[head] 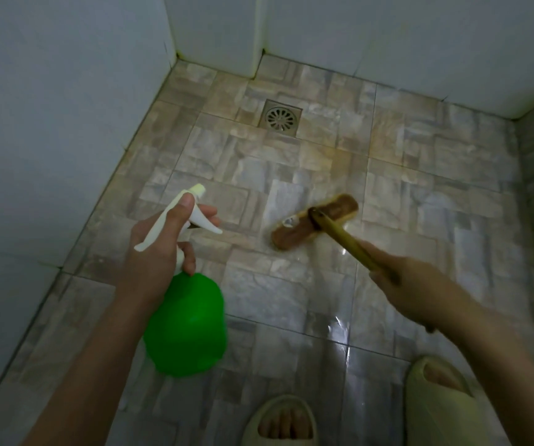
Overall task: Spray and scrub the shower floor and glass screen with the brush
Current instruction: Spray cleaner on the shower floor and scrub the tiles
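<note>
My left hand (159, 249) grips the white trigger head of a green spray bottle (185, 326), nozzle pointing away over the floor, fingers around the neck and trigger. My right hand (410, 291) holds the yellowish wooden handle of a scrub brush. The brown brush head (301, 231) rests flat on the stone-pattern shower floor (291, 156), in the middle of the view, between the two hands. The tiles near the brush and towards me look wet and shiny. No glass screen can be made out clearly.
A square metal floor drain (280, 117) lies beyond the brush near the back wall. Pale tiled walls (50, 123) close in at left and back. Two feet in pale slippers (280, 420) stand at the bottom edge.
</note>
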`<state>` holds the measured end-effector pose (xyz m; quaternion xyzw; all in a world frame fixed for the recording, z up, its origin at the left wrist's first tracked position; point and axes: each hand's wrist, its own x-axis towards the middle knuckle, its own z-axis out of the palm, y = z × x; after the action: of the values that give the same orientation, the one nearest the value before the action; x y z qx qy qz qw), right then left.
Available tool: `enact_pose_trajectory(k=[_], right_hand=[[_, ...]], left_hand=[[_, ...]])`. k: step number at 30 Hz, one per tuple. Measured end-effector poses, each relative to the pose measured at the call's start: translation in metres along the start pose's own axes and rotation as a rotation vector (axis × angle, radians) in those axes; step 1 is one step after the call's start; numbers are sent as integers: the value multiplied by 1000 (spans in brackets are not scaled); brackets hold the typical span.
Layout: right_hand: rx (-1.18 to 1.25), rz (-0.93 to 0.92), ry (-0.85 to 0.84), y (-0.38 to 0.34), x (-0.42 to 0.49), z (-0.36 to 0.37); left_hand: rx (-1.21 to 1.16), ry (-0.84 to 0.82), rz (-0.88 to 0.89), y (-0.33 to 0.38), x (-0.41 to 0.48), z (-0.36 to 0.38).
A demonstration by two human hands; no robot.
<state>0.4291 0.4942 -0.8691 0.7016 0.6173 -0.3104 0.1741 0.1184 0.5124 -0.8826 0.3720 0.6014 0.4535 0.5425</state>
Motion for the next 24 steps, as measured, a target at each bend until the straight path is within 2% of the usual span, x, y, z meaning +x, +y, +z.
enact_pose_trajectory(k=[6,9,11,13,14,17,20,24], right_hand=[[128,-70,91,-8,82,-41],[174,-9,38,33,47,-46],[223,106,21,75,5,-39],[247,242,46,97,-12,-42],[249,252,84,102,-5,-46],[254,133,179,80,55,-65],[229,27,201,49,119,-89],[260,72,110,85,98,-96]], left_hand=[[21,-103,50,2,4,29],[21,-144,55,5,7,42],[14,-156,53,6,6,49],[-14,-147,51,10,4,57],[-22,-137,48,11,4,61],[-13,-127,39,13,5,68],[14,-134,42,9,10,67],[24,-126,48,11,17,63]])
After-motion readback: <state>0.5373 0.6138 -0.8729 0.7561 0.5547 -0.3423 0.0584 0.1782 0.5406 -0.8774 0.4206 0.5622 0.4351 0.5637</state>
